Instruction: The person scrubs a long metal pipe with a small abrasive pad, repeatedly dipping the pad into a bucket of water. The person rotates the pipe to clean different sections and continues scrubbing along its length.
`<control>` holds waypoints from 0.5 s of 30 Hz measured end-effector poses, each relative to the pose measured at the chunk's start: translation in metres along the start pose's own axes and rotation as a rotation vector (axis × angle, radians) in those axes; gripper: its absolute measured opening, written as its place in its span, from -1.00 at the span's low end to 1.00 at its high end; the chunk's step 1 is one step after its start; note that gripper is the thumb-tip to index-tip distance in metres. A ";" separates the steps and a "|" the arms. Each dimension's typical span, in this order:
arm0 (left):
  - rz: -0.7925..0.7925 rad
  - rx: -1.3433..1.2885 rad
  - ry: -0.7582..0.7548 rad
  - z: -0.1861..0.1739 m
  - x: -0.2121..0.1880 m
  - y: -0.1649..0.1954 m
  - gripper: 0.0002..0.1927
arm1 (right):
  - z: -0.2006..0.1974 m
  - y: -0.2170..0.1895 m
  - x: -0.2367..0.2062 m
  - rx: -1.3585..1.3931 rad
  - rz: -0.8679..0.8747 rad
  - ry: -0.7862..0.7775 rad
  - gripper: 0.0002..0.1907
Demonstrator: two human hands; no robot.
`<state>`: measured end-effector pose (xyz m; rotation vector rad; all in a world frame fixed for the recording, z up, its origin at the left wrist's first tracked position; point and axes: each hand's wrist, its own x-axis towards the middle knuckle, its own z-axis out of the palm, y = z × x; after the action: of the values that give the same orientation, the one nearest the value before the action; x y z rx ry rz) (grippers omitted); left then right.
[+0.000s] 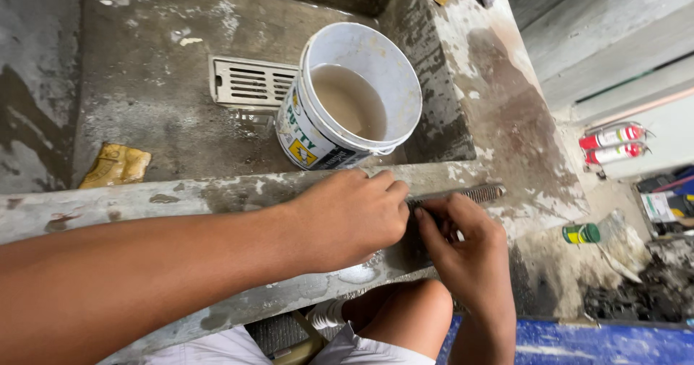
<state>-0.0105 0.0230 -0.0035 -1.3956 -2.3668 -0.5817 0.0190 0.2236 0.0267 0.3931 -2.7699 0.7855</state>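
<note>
1. Head view looked down on a grey cement basin whose low front wall ran across the frame; the basin's left and far edges were cut off by the picture border.
2. Much of that wall's top was hidden under the left forearm, which crossed from the lower left corner.
3. A white plastic bucket stood tilted on the basin floor, just behind the wall; it held cloudy beige water filling only the lower part. Its base was hidden by the wall.
4. A slotted metal drain grate lay in the floor, touching the bucket's left side; its right end was covered by the bucket.
5. The left hand lay curled, knuckles up, pressing on a long ridged metal bar on the wall's top; the fingers hid the part of the bar beneath them.
6. The right hand pinched the same bar from below with fingertips and thumb, just beside the left hand. Only the bar's right end showed clear, so its full length could not be told.
7. A crumpled yellow wrapper lay on the basin floor at the left.
8. Two red-and-white tubes lay at the right, well apart.
9. A small green can lay on the dirty ground nearby.
</note>
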 end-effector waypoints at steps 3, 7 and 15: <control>-0.025 0.006 0.023 0.001 0.000 0.001 -0.84 | 0.003 0.002 -0.001 0.047 0.005 0.073 -0.91; 0.019 -0.005 0.046 0.002 -0.001 0.002 -0.80 | 0.006 0.004 -0.004 0.041 -0.027 0.111 -0.91; 0.006 -0.026 0.037 0.004 0.001 0.000 -0.79 | 0.012 0.013 -0.011 0.044 -0.164 0.170 -0.88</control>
<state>-0.0110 0.0259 -0.0062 -1.3907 -2.3338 -0.6335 0.0239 0.2300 0.0075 0.5281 -2.5299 0.8017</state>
